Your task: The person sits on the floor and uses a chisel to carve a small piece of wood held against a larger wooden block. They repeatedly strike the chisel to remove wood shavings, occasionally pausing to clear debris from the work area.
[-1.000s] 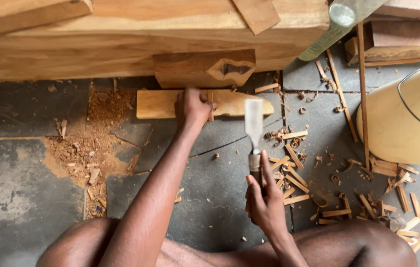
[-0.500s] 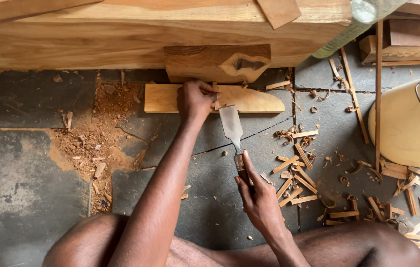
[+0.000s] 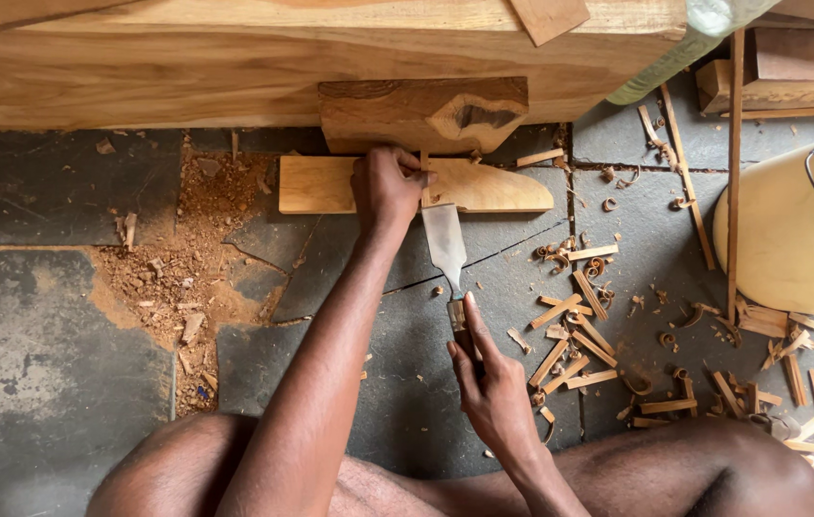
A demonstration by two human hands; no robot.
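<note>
A flat, light wooden board (image 3: 484,187) with one rounded end lies on the dark stone floor (image 3: 62,316), against a large timber block (image 3: 235,67). My left hand (image 3: 386,187) presses down on the board near its middle. My right hand (image 3: 488,383) grips the handle of a wide-bladed chisel (image 3: 446,244). The chisel's blade tip touches the board's near edge, just right of my left hand.
Reddish sawdust (image 3: 196,258) is piled on the floor at the left. Wood chips and curled shavings (image 3: 599,325) litter the right side. A pale round container (image 3: 800,230) stands at the right edge, with thin wooden sticks (image 3: 734,163) beside it. My bare knees fill the bottom.
The chisel has travelled from the right, away from the board, up to the board's near edge. My right hand followed it forward. The left hand stayed on the board.
</note>
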